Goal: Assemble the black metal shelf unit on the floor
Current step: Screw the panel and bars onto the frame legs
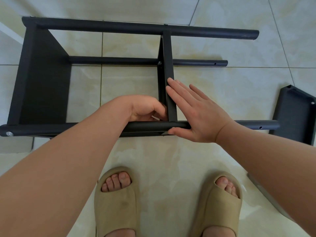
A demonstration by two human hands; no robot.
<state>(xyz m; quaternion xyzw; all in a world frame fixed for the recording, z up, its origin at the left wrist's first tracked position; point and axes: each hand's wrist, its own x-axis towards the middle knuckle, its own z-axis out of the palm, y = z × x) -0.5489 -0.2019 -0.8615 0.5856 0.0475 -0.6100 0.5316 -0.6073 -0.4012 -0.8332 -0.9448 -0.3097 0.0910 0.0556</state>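
The black metal shelf unit [106,28] lies on its side on the tiled floor, with round poles running left to right. One shelf panel [42,79] closes its left end. A middle shelf panel [168,65] stands edge-on between the poles. My right hand [193,113] lies flat with straight fingers against the right face of that middle panel, its thumb on the near pole [68,129]. My left hand [145,108] has curled fingers at the joint of the panel and the near pole; what it pinches is hidden.
A loose black shelf panel [295,117] lies on the floor at the right, past the pole ends. A silver bolt head [9,133] shows at the near pole's left end. My feet in beige slippers [116,202] stand close to the near pole.
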